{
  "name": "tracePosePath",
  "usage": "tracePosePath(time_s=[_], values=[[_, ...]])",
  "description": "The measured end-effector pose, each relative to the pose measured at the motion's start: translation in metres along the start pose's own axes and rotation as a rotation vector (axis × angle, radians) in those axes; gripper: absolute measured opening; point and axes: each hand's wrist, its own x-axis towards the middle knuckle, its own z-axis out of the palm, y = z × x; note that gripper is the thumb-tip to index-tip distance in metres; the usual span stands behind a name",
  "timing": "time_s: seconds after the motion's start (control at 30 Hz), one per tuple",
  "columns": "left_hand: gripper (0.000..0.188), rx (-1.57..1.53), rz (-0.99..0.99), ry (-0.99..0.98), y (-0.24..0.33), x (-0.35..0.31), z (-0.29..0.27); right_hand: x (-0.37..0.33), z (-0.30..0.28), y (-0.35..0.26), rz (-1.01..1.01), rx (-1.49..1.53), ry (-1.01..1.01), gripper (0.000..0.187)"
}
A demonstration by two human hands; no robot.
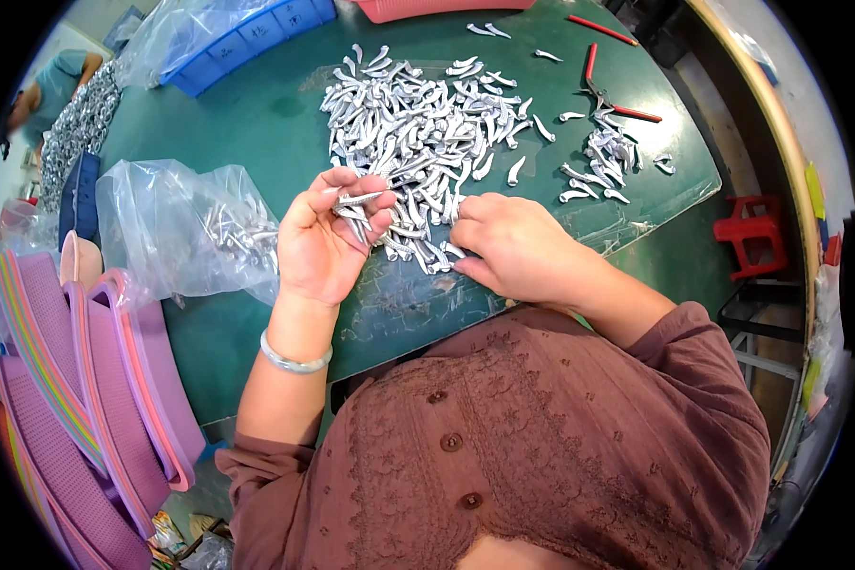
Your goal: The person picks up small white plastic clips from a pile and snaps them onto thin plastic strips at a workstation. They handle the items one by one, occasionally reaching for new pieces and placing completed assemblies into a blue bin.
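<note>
A large heap of small curved silver metal pieces [413,128] lies on the green table in front of me. My left hand [315,242], palm up at the heap's near left edge, holds a few such pieces [356,204] across its curled fingers. At the near right edge, my right hand [522,245] is closed, its fingertips down among the pieces. Whatever it grips is hidden behind the fingers. Beside my left hand rests a clear plastic bag [176,223] with more silver pieces inside.
Red-handled pliers [598,95] lie at the far right, by a smaller pile of pieces [610,157]. A blue bin [247,46] and a pink tray [446,8] stand at the far edge. Purple baskets [142,380] are stacked at left; a red stool [752,236] is at right.
</note>
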Motion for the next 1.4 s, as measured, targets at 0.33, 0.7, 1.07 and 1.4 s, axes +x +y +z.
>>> tracePosePath(time_s=[0.33, 0.7, 1.07, 1.4], values=[[0.016, 0.295, -0.007, 0.095, -0.007, -0.004, 0.008, -0.002, 0.004, 0.007, 0.037, 0.102, -0.089, 0.006], [0.018, 0.657, -0.186, -0.091, -0.012, -0.013, 0.019, 0.002, 0.002, 0.004, 0.197, 0.582, 0.156, 0.008], [0.011, 0.731, -0.133, -0.109, -0.016, -0.015, 0.020, 0.005, 0.006, -0.003, 0.105, 0.464, 0.312, 0.009], [0.012, 0.713, -0.093, 0.014, -0.014, -0.013, 0.018, 0.005, -0.001, 0.004, 0.386, 1.208, 0.129, 0.017]])
